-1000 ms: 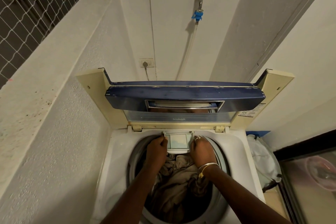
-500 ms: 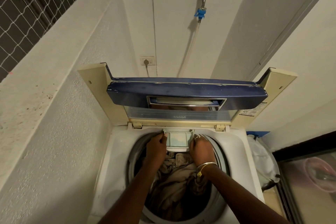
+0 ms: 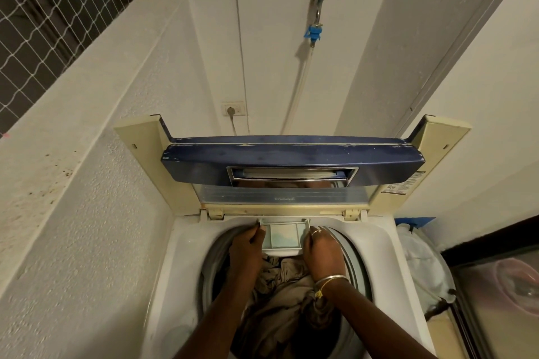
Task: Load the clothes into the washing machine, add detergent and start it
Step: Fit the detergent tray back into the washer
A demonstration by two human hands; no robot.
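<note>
Top-loading washing machine (image 3: 186, 242) is viewed from above, set in a narrow corner between white walls. Lid (image 3: 291, 160), blue with cream side pieces, is raised and stands upright at the back of the machine. Clothes (image 3: 280, 294), brownish and crumpled, are seen inside the drum (image 3: 354, 245), heaped up close to its rim. Detergent tray (image 3: 284, 237), pale and divided into compartments, is located at the back edge of the drum opening, just below the lid hinge; it is pulled partly out over the clothes, and a faint bluish tint is noted on its floor. Left hand (image 3: 248, 248) is placed at the tray's left side, the fingers curled and the left edge pinched. Right hand (image 3: 322, 251) is placed at the tray's right side, the fingers curled against the right edge, so the tray is held between both hands. A ring (image 3: 315, 232) is noted on a right finger and a bangle (image 3: 331, 280) on the right wrist. On the back wall a tap (image 3: 319, 0) is mounted, with a blue fitting (image 3: 313, 32) and a hose (image 3: 300, 79) led down behind the lid. A socket (image 3: 233, 109) with a plug inserted is seen beside it. A white bag (image 3: 420, 265) is lodged to the right of the machine. Netting (image 3: 58, 9) is stretched across the opening at upper left.
</note>
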